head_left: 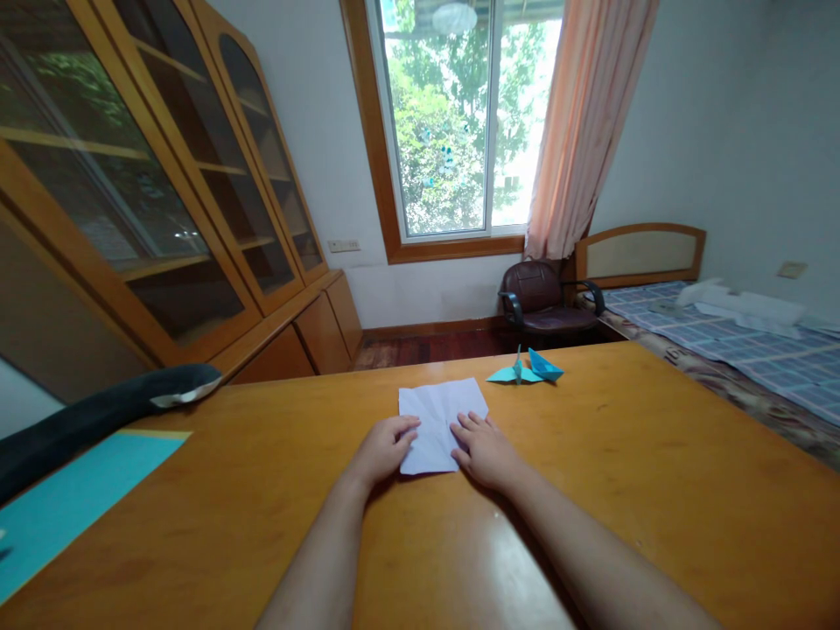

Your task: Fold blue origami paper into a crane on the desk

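Risk first: the white paper point(438, 424) lies loose on the smooth, glossy desk point(591, 490), pinned only at its near corners, so an uneven push from either hand would likely make it skid or twist and throw any fold off line. The far edge, away from the hands, is free and already lifts a little along old creases; a draught or a quick drag could flip it. Pressing too hard on the creased zone could tear or add a stray crease.

Left hand point(384, 448): fingers curled loosely, fingertips resting on the left near edge of the white paper, not clamped around anything. Right hand point(484, 448): fingers laid flat and slightly spread, pressing the right near corner of the paper, nothing gripped.

The paper: a white, roughly square sheet, crumpled-looking with several visible fold lines crossing it, lying flat between the two hands, near the middle of the desk. Its near edge is partly hidden by the fingers.

Just beyond the paper, to its right, sits a blue folded paper crane point(525, 371), apart from it, untouched. Far left of the paper, at the desk's edge, a blue sheet point(79, 494) lies flat with a dark padded object point(105, 411) above it.
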{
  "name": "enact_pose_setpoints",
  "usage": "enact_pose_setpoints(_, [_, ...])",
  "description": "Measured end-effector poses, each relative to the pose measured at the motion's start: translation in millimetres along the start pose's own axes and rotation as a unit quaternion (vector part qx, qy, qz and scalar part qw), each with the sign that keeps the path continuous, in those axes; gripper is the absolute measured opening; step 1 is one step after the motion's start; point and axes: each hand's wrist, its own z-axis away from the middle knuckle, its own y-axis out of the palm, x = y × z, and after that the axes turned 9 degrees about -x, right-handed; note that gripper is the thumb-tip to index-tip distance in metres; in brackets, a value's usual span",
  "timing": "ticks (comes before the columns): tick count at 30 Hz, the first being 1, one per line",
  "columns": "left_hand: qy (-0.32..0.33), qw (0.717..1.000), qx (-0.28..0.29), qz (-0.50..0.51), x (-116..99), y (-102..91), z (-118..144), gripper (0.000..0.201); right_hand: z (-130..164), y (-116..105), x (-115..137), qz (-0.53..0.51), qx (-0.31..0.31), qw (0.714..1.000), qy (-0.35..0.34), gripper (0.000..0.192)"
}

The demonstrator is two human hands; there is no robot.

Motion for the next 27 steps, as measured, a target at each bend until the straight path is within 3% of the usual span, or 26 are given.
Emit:
enact_pose_setpoints(6, [-0.109, 0.980, -0.024, 0.166, 4, 10.7, 1, 0.047, 0, -1, 0, 0.000, 0.000, 1.000, -0.002, 0.054])
enact_pose_setpoints(13, [-0.149, 0.942, -0.067, 0.293, 9, 17.6, -1, 0.033, 0, -2, 0, 0.001, -0.002, 1.000, -0.005, 0.054])
enact_pose_setpoints(20, [-0.053, 0.967, -0.120, 0.219, 9, 19.8, -1, 0.025, 0, -4, 2, 0.005, 0.013, 1.000, -0.003, 0.056])
enact_pose_setpoints(27, [0.030, 0.987, -0.134, 0.081, -5, 22.9, 4, 0.027, 2, -4, 3, 0.000, 0.007, 1.000, -0.002, 0.055])
